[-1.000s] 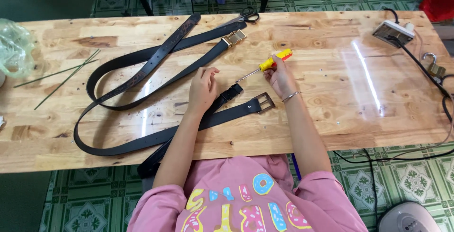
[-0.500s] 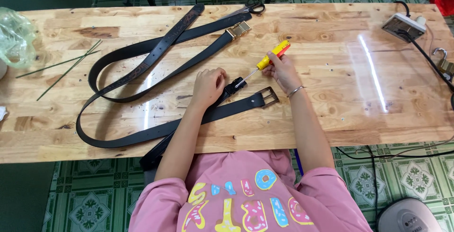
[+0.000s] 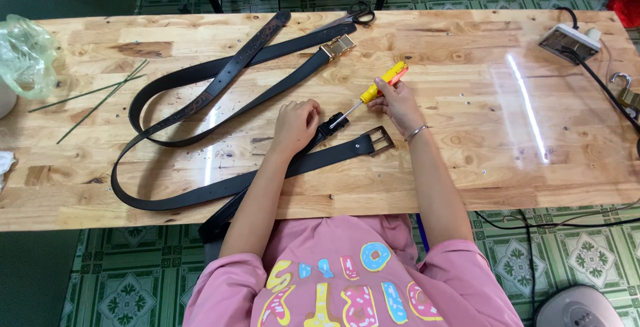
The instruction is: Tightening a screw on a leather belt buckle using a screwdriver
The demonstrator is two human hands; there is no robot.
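My right hand [image 3: 395,104] grips a yellow and orange screwdriver [image 3: 381,85] whose metal tip rests on the end of a black belt [image 3: 331,126]. My left hand [image 3: 295,124] presses down on that belt just left of the tip. A second black belt with a dark square buckle [image 3: 380,140] runs under my left forearm. A long black belt with a gold buckle [image 3: 337,46] loops across the wooden table [image 3: 467,160], and a dark brown embossed belt [image 3: 230,74] crosses it.
Scissors [image 3: 357,15] lie at the far edge. A clear plastic bag [image 3: 25,54] and thin green sticks [image 3: 93,97] are at the left. A power strip [image 3: 569,42] with a black cable sits far right, near a metal hook [image 3: 623,87]. A green tiled floor surrounds the table.
My right hand has brought the screwdriver tip down onto the belt end beside my left hand. The camera view has shifted slightly.
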